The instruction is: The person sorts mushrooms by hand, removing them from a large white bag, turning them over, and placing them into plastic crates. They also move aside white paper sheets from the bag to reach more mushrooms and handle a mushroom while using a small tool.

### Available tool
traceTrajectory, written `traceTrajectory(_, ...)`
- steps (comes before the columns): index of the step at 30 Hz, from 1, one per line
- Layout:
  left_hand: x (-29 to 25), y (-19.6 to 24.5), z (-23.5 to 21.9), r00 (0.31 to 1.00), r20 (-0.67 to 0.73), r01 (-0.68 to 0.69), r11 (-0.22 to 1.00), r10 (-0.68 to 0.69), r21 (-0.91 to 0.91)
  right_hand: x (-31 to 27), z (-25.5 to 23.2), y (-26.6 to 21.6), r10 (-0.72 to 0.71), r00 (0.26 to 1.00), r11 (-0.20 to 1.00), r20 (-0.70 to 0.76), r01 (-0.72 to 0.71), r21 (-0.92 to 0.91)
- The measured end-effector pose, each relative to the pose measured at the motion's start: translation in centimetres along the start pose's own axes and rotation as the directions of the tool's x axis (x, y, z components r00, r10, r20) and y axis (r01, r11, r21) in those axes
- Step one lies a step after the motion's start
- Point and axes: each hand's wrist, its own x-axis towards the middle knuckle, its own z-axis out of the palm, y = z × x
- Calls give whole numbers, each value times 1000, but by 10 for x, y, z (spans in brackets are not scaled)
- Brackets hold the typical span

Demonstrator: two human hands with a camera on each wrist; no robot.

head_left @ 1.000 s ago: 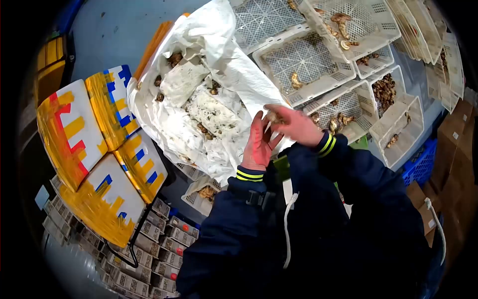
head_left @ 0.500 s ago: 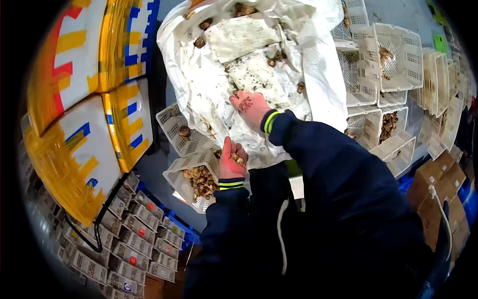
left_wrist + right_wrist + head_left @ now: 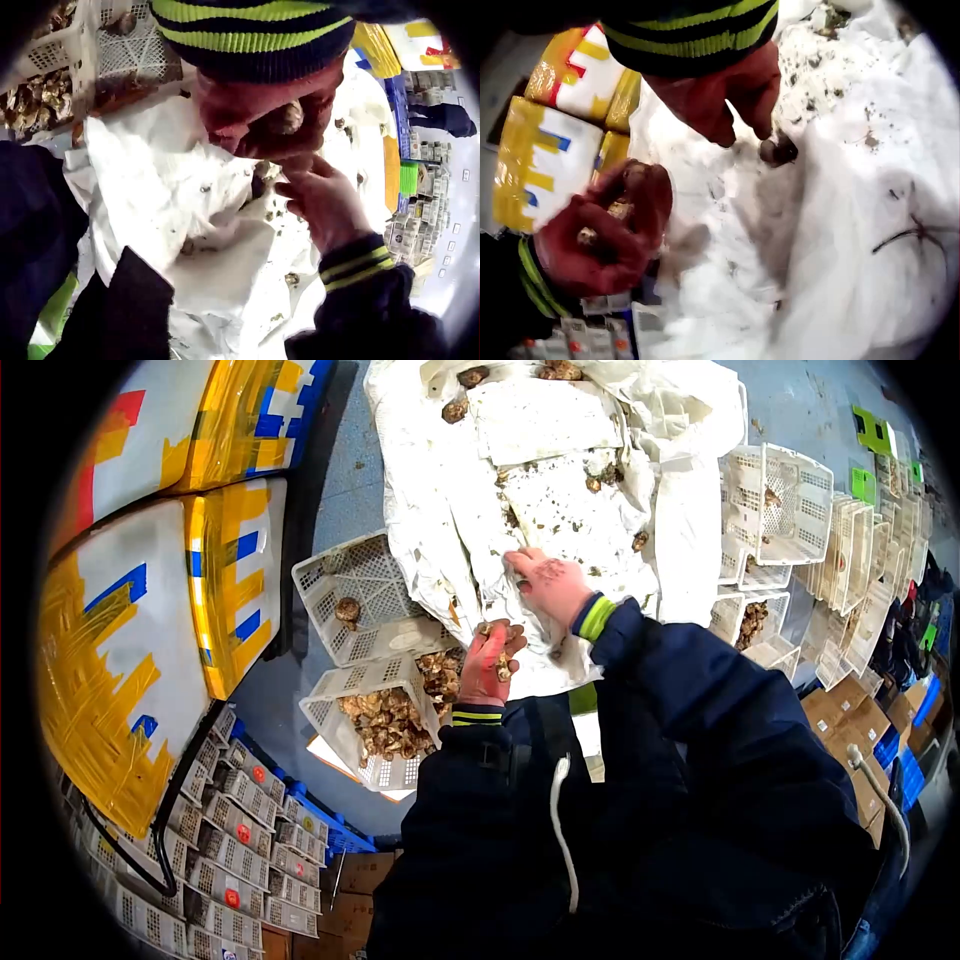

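Observation:
Small brown mushrooms lie in the palm of my left hand, whose fingers curl round them at the near edge of a spread white sack. My right hand reaches palm down over the sack. In the right wrist view its thumb and fingers are apart, with the fingertips right at a dark brown mushroom. Several more mushrooms, among them one brown one, and dark crumbs are scattered over the sack and the flat white packs on it.
Left of the sack stand a white basket holding a mushroom and another basket full of mushrooms. Taped foam boxes rise further left. More white baskets line the right side. Rows of small baskets stand at lower left.
The hands were together at the sack's right edge, the right one pinching a mushroom; they then parted. The left now holds mushrooms nearer the sack. The head view has swung left.

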Motion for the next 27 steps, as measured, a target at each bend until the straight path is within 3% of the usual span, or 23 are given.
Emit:
traceTrajectory(2,-8,4,-2,1000,-20,-16,996,14,-82,21,11,-5,74,989,974,125,-45,-220)
traceTrajectory(4,-12,10,-6,999,47,-15,995,19,-94,35,16,-6,96,985,917,143,-31,-397)
traceTrajectory(6,-13,14,-1,995,72,-68,992,76,-104,35,11,2,198,974,973,111,-181,-146)
traceTrajectory(7,-11,17,5,998,13,-57,997,58,-45,25,-3,-1,214,977,977,14,-214,-2)
traceTrajectory(8,-6,17,7,998,21,-56,997,57,-50,16,-15,-3,203,978,961,44,-207,183)
traceTrajectory(10,2,11,10,991,43,-130,977,124,170,-14,-39,-17,-103,994,916,-45,112,386)
traceTrajectory(11,7,8,12,994,41,-103,989,99,108,-25,-53,-19,-50,995,922,91,11,388)
traceTrajectory(12,13,4,12,996,71,-43,995,50,-89,-35,-63,-16,2,975,920,224,-89,381)
traceTrajectory(13,14,4,17,997,78,-2,997,8,-77,-38,-69,2,101,993,952,58,-113,284)
traceTrajectory(14,15,4,22,996,83,33,997,-28,-66,-37,-70,32,207,978,959,37,-195,-207)
traceTrajectory(15,14,2,27,995,95,24,999,-20,-33,-36,-68,61,468,884,832,5,-439,-338)
traceTrajectory(16,18,-5,23,984,179,40,995,-23,-93,-41,-67,85,479,877,818,-48,-465,-340)
traceTrajectory(17,18,-5,29,984,172,72,991,-52,-110,-39,-49,115,573,816,755,-78,-563,-335)
traceTrajectory(18,17,-5,35,983,166,103,986,-81,-130,-39,-39,132,542,837,785,-78,-537,-308)
traceTrajectory(20,23,-14,45,988,142,85,986,-64,-145,-35,-43,127,599,797,757,-75,-595,-270)
traceTrajectory(21,24,-14,48,993,111,64,985,-46,-161,-35,-42,126,590,793,768,-152,-610,-197)
traceTrajectory(24,38,-23,43,995,41,90,994,-88,-62,-40,-64,115,578,800,812,-160,-547,202)
traceTrajectory(25,42,-24,46,996,47,76,997,-77,18,-41,-74,98,534,831,823,-158,-468,320)
traceTrajectory(26,40,-21,56,996,48,75,997,-76,19,-42,-80,86,365,924,876,-112,-300,376)
traceTrajectory(27,36,-16,72,997,10,75,997,-75,-8,-43,-84,70,204,977,894,61,-212,395)
